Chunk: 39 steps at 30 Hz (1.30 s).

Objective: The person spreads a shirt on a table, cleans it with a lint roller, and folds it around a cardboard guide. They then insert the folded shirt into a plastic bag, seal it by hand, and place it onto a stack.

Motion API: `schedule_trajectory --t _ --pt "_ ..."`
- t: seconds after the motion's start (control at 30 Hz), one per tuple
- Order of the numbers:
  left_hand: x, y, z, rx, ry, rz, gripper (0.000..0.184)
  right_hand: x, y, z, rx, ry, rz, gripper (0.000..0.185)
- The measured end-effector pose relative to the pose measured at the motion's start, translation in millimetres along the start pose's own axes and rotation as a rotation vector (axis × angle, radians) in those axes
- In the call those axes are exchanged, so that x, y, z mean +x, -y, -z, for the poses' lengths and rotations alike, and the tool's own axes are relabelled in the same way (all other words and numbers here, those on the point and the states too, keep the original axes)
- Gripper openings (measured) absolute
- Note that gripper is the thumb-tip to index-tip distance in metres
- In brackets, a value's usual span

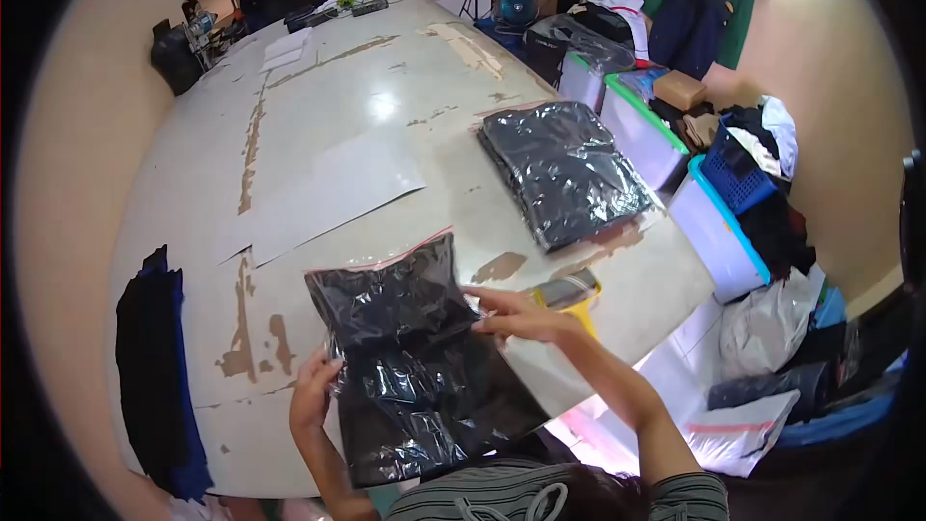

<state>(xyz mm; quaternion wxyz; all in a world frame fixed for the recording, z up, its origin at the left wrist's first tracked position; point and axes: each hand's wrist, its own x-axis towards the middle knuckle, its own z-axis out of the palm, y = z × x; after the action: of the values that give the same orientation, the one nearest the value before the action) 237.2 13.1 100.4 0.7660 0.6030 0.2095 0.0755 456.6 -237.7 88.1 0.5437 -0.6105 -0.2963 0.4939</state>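
Observation:
A clear plastic bag (395,314) with a folded black garment inside lies at the near edge of the table, its open-looking end with a red strip pointing away from me. My left hand (313,388) grips the bag's left side, thumb on top. On the right side, my right hand (516,315) pinches the plastic edge between thumb and fingers. Just beyond the right wrist lies a yellow and grey tool (569,294), partly hidden by my forearm; its kind is unclear. Farther right rests a stack of bagged black garments (569,169).
Dark folded fabric (154,376) lies along the table's left edge. White paper sheets (338,188) cover part of the worn table (434,68). Plastic bins (714,232) and a blue basket (738,169) full of clothes line the right side, with bags on the floor.

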Motion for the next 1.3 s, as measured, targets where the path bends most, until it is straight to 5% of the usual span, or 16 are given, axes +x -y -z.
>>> schedule_trajectory --t 0.07,0.17,0.23,0.27,0.4,0.53,0.63,0.67,0.8,1.0,1.2,1.3 --pt "29 -19 -35 -0.089 0.064 -0.018 0.043 -28 48 42 -0.008 -0.086 -0.032 0.061" --pt "79 -55 -106 -0.156 0.126 -0.153 0.048 -51 57 134 -0.032 -0.135 0.195 0.064" --pt "125 -62 -142 -0.084 0.203 -0.251 0.049 -78 89 178 0.055 -0.277 0.109 0.061" --pt "149 -68 -161 -0.045 0.209 -0.191 0.050 -82 98 203 -0.228 -0.386 0.163 0.060" --pt "250 -60 -227 -0.073 0.291 -0.180 0.044 -78 103 315 -0.232 -0.585 0.257 0.060" --pt "340 2 -264 0.140 0.180 -0.163 0.031 -39 42 416 -0.252 -0.833 0.187 0.046" --pt "377 63 -271 0.206 -0.002 -0.038 0.024 -4 -52 479 -0.695 -0.892 -0.081 0.035" --pt "390 77 -263 0.266 0.026 -0.030 0.046 2 -71 481 -0.741 -0.880 -0.167 0.032" --pt "361 62 -247 0.253 -0.060 -0.030 0.074 1 -66 440 -0.657 -1.099 -0.043 0.023" --pt "224 100 -99 -0.026 -0.350 -0.017 0.043 -13 -46 366 -0.981 -1.236 0.369 0.020" --pt "-21 179 87 -0.303 -1.117 -0.123 0.019 13 -26 209 -0.723 -0.799 0.455 0.014" --pt "-110 157 115 -0.286 -1.347 -0.156 0.017 43 -40 117 -0.630 -0.638 0.473 0.014"
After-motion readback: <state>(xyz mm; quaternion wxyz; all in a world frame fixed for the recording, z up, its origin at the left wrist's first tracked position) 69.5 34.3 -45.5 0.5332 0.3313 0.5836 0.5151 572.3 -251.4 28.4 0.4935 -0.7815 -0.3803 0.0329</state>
